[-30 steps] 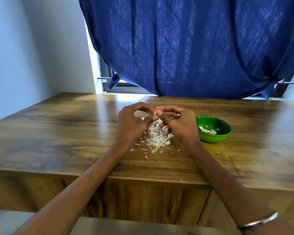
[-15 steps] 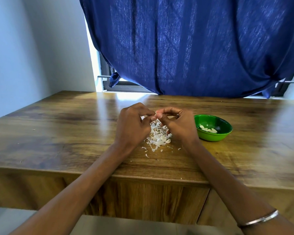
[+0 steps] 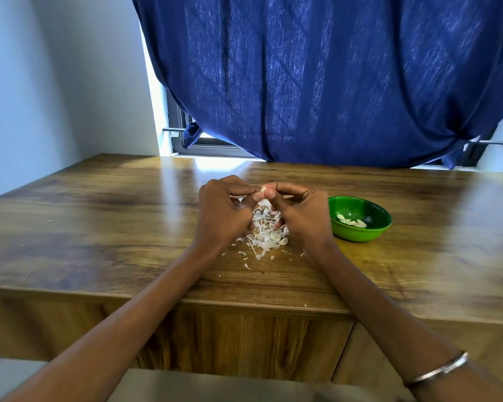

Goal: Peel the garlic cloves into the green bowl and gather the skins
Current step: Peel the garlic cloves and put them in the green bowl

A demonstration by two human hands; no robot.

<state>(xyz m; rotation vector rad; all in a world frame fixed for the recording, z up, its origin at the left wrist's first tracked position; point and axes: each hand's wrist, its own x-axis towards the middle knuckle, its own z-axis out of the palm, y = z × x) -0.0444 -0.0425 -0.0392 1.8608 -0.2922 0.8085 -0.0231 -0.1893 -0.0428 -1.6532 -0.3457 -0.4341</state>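
Observation:
My left hand (image 3: 222,211) and my right hand (image 3: 302,213) meet above the middle of the wooden table (image 3: 99,227). Between their fingertips they pinch one small pale garlic clove (image 3: 263,190). Directly under the hands lies a heap of white garlic skins (image 3: 266,235), with a few flakes scattered toward me. The green bowl (image 3: 373,232) stands just right of my right hand and holds several peeled cloves (image 3: 352,221).
A dark blue curtain (image 3: 317,82) hangs behind the table's far edge, over a window. A pale wall (image 3: 26,97) borders the left side. The table's front edge (image 3: 244,306) runs below my forearms. A metal bangle (image 3: 436,369) circles my right wrist.
Both hands have stayed over the skin pile with small finger shifts on the clove. The view has tilted slightly.

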